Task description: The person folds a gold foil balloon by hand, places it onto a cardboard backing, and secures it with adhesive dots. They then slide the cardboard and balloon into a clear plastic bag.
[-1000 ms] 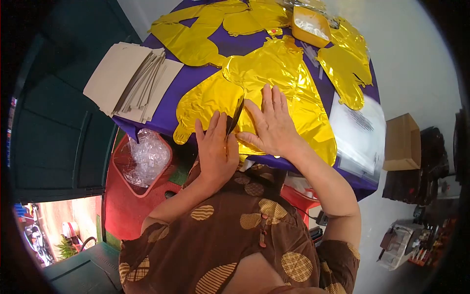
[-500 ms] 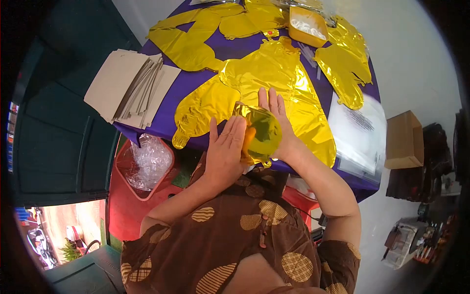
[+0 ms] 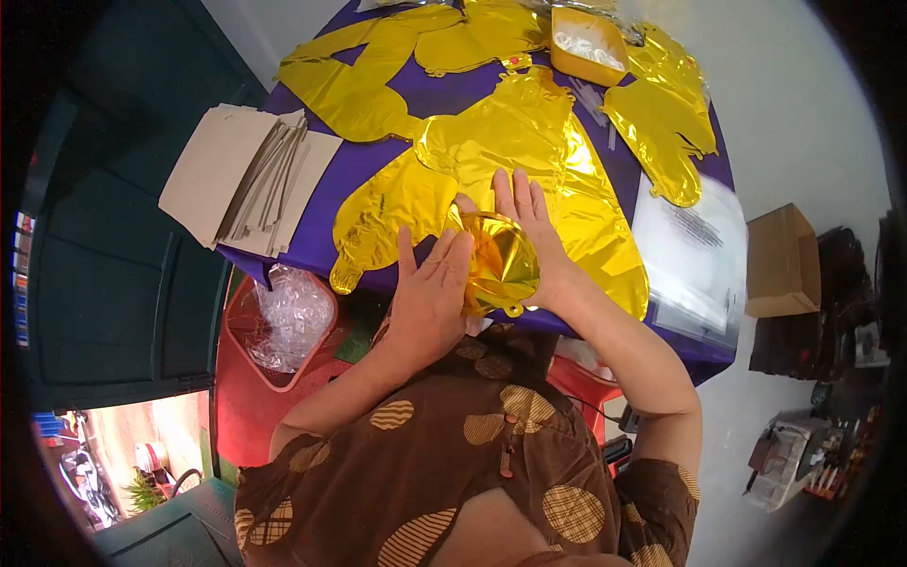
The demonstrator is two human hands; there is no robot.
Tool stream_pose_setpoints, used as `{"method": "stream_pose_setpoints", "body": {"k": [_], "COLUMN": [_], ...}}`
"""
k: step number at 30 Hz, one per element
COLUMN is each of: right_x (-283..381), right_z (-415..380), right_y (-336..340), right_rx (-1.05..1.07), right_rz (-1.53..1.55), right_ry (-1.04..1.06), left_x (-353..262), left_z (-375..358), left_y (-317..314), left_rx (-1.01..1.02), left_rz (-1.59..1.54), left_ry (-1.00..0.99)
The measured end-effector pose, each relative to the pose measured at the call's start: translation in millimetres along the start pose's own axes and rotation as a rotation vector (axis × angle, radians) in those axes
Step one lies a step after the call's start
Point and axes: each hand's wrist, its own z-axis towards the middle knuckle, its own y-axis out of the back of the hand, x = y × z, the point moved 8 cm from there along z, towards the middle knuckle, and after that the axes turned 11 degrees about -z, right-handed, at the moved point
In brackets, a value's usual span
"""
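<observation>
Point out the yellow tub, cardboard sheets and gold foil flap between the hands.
Yellow tub [image 3: 588, 71]: head view, near outer wall.
Cardboard sheets [image 3: 219, 161]: head view, leftmost sheet's face.
Gold foil flap [image 3: 519, 265]: head view, right half.

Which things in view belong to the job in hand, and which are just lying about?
Seemingly in the job:
curled gold foil, between left hand and right hand
flat gold foil, under the right fingers

Probably just lying about:
card stack
yellow tub
clear plastic
carton
red bin
</observation>
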Motion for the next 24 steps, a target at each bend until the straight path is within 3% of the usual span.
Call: {"method": "stream_pose_setpoints", "body": {"k": [2,4,6,8,9,12,16,20,24], "right_x": [-3,-16,-27,-32,-42,-66,-39,-2,-3], "right_z": [1,-6,-7,-2,-4,-10,-4,9,17], "right_y": [1,-1,4,31,44,62,60,44,21], "right_rx": [0.055,0.039,0.053,0.104,-0.007,-0.077,-0.139,-0.179,-0.145], "right_rz": [0.007,0.225,0.219,-0.006,0.03,0.131,0.199,0.073,0.017], "right_ry": [0.008,-0.013,-0.005,0.028,-0.056,-0.173,-0.151,-0.026,-0.066], "left_x": [-1,-3,-5,-8,-9,-8,-8,-9,-9], "left_z": [0,2,4,5,5,4,6,6,6], "left_y": [-1,-2,-1,0,1,0,1,2,5], "left_rx": [0.023,0.047,0.07,0.06,0.057,0.101,0.11,0.128,0.118], "left_rz": [0.021,0.045,0.076,0.084,0.087,0.087,0.088,0.109,0.12], "left_ry": [0.006,0.012,0.021,-0.002,-0.014,-0.003,-0.017,-0.04,-0.078]}}
